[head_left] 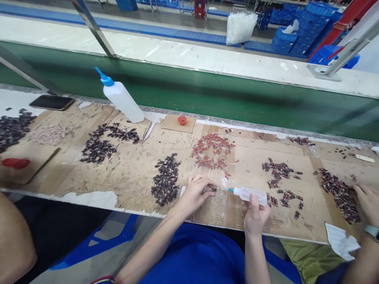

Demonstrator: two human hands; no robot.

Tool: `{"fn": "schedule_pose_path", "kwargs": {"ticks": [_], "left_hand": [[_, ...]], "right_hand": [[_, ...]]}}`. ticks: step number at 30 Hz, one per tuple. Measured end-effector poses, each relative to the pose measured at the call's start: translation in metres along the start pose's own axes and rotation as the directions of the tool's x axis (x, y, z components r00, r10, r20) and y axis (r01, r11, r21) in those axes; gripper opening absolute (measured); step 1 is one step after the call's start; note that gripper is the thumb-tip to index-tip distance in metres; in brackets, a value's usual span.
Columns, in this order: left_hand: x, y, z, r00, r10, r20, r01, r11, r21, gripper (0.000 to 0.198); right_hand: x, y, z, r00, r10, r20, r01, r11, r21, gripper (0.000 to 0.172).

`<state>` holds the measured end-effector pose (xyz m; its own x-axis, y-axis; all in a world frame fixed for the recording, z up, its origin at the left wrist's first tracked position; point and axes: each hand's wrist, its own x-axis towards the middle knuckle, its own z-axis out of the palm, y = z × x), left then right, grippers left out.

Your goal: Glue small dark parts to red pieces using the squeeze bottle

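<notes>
A big white squeeze bottle [122,100] stands at the bench's [133,173] back edge, a phone [51,102] lies far left, a red cap [182,120] sits on cardboard, blue crates [299,33] stack beyond the green belt [237,98].

Right of the red pile [211,150] a bare strip of cardboard [248,165] runs open to the far edge. Left of the red pile a dark pile [166,179] blocks the way. Nearer than it, the left hand [197,193] and the small bottle [248,193] gripped by the right hand [256,215] leave a narrow gap. Further right, scattered parts [281,177] clutter the surface.
</notes>
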<state>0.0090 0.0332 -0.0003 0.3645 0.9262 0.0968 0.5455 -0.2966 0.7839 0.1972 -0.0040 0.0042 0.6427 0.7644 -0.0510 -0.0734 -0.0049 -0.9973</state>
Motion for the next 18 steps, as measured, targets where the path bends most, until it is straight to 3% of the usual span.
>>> {"fn": "schedule_pose_path", "kwargs": {"ticks": [3,8,18], "left_hand": [[0.0,0.0,-0.004,0.999,-0.046,0.021,0.046,0.999,-0.024,0.015],[0.0,0.006,-0.004,0.995,-0.098,-0.013,0.097,0.995,-0.037,0.013],[0.002,0.01,-0.003,0.987,-0.155,-0.039,0.155,0.988,-0.023,0.017]], "right_hand": [[-0.007,-0.001,0.003,0.996,-0.082,0.036,0.087,0.981,-0.173,0.033],[-0.013,-0.002,0.009,0.962,-0.203,0.182,0.249,0.927,-0.279,0.028],[-0.01,0.0,0.01,0.924,-0.273,0.268,0.366,0.832,-0.416,0.032]]}}
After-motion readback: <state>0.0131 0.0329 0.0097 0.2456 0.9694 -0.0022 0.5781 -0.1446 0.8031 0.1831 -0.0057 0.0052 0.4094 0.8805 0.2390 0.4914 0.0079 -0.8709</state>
